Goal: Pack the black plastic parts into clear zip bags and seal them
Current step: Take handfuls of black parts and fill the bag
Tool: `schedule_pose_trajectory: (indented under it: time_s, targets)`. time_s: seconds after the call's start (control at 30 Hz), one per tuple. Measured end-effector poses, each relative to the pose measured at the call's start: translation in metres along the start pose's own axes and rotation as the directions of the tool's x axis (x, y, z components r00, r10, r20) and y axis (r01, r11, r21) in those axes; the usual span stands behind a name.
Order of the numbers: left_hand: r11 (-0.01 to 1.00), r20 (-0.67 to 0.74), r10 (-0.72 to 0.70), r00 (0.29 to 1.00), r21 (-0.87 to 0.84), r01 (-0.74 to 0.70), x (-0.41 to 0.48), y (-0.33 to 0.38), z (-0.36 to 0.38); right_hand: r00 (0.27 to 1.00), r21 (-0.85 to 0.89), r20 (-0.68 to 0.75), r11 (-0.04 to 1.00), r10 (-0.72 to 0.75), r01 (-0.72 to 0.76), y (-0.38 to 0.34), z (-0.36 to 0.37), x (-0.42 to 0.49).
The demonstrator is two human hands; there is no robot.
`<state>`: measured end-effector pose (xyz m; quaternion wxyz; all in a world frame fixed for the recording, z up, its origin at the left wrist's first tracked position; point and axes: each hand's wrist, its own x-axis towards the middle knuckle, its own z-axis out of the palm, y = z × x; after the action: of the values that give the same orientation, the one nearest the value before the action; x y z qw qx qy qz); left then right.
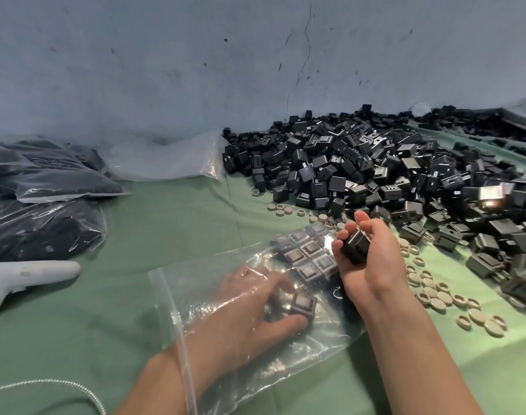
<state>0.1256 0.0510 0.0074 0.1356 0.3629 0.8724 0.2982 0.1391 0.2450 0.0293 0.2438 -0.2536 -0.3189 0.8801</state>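
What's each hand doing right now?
Left hand: inside bag, gripping a part.
Right hand: outside it, gripping a second part.

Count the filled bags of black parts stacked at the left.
3: back bag by the wall, middle bag lying across it, front bag, the nearest. The stack runs off the left edge, so more may be hidden.

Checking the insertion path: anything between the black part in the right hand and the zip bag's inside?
Yes. The right hand holds the black part outside the zip bag, at its far end, so the clear film lies between. The mouth is at the near left, and the left hand reaches in through it.
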Motion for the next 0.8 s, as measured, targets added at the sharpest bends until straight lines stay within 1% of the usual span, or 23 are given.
schedule_pose_trajectory:
  time_s: [0.07, 0.17, 0.2, 0.3, 0.4, 0.47, 0.53, 0.57, 0.63, 0.73, 0.8]
  targets:
    - [1.000, -0.003, -0.011, 1.000, -0.014, 0.011, 0.001, -0.004, 0.002, 1.000, -0.003, 0.004, 1.000, 0.003, -0.003, 0.000, 0.000, 0.001]
    - [0.995, -0.091, 0.011, 0.996, 0.100, -0.002, 0.006, -0.009, 0.007, 1.000, -0.016, 0.007, 1.000, 0.002, -0.002, 0.000, -0.001, 0.003]
    - [0.995, -0.102, 0.008, 0.995, 0.104, 0.002, 0.006, -0.009, 0.007, 1.000, -0.018, 0.004, 1.000, 0.003, -0.003, 0.000, -0.001, 0.003]
    - [1.000, -0.088, 0.001, 0.996, 0.001, -0.001, 0.005, -0.014, 0.006, 1.000, -0.006, 0.001, 1.000, 0.010, -0.010, 0.000, -0.002, 0.004]
    - [0.998, -0.086, 0.056, 0.995, -0.004, -0.057, 0.003, -0.020, 0.010, 1.000, 0.000, 0.003, 1.000, 0.018, -0.018, -0.001, -0.003, 0.004]
    - [0.994, -0.140, 0.079, 0.987, -0.068, -0.089, 0.001, -0.020, 0.016, 1.000, 0.009, 0.007, 1.000, 0.021, -0.021, -0.001, -0.004, 0.004]
    - [0.990, -0.189, 0.065, 0.980, -0.113, -0.087, -0.001, -0.018, 0.020, 1.000, 0.027, 0.007, 1.000, 0.013, -0.013, -0.001, -0.004, 0.004]
    - [0.982, -0.181, 0.060, 0.982, -0.167, -0.091, -0.001, -0.018, 0.020, 1.000, 0.039, 0.010, 0.999, 0.003, -0.004, -0.001, -0.005, 0.004]
    - [0.960, -0.105, 0.065, 0.992, -0.264, -0.091, 0.001, -0.017, 0.016, 0.999, 0.071, 0.033, 0.997, -0.022, 0.019, -0.002, -0.004, 0.004]
    - [0.965, 0.006, 0.072, 0.997, -0.255, -0.068, 0.002, -0.012, 0.010, 0.996, 0.109, 0.077, 0.993, -0.054, 0.046, -0.003, -0.005, 0.003]
    - [0.977, 0.015, 0.046, 0.999, -0.207, -0.042, 0.004, -0.013, 0.012, 0.992, 0.129, 0.107, 0.991, -0.059, 0.045, -0.003, -0.004, 0.002]
